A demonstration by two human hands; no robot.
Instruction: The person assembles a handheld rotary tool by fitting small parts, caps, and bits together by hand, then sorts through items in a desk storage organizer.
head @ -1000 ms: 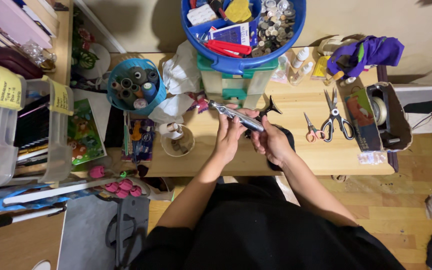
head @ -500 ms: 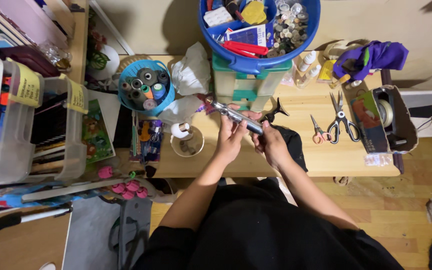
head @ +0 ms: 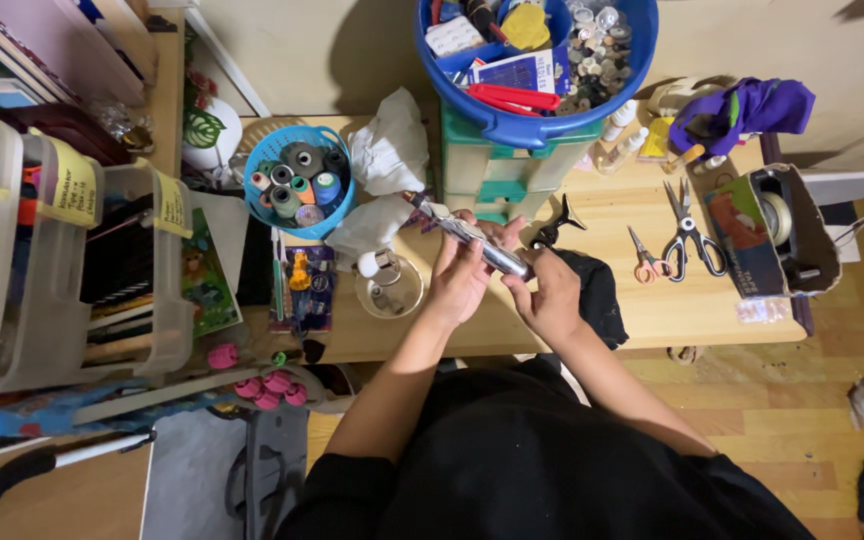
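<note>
Both hands grip a slim silver metal tool (head: 464, 234) with a dark tip, held slantwise above the wooden table (head: 652, 310). My left hand (head: 459, 279) wraps its middle from below. My right hand (head: 550, 294) pinches its lower end, next to a black clip (head: 558, 223). A black cloth (head: 592, 290) lies under my right wrist. A clear round cup (head: 389, 287) with small parts stands just left of my left hand.
A blue tub (head: 537, 55) of buttons and sewing notions sits on green drawers at the back. A blue basket of thread spools (head: 297, 180), white cloth (head: 388, 150), two scissors (head: 687, 240), a tape dispenser box (head: 777, 235) and clear storage bins (head: 52, 260) surround the hands.
The view has drifted so everything sits a little further right. My hands have stayed on the silver tool, tilting it slightly and bringing it closer to me.
</note>
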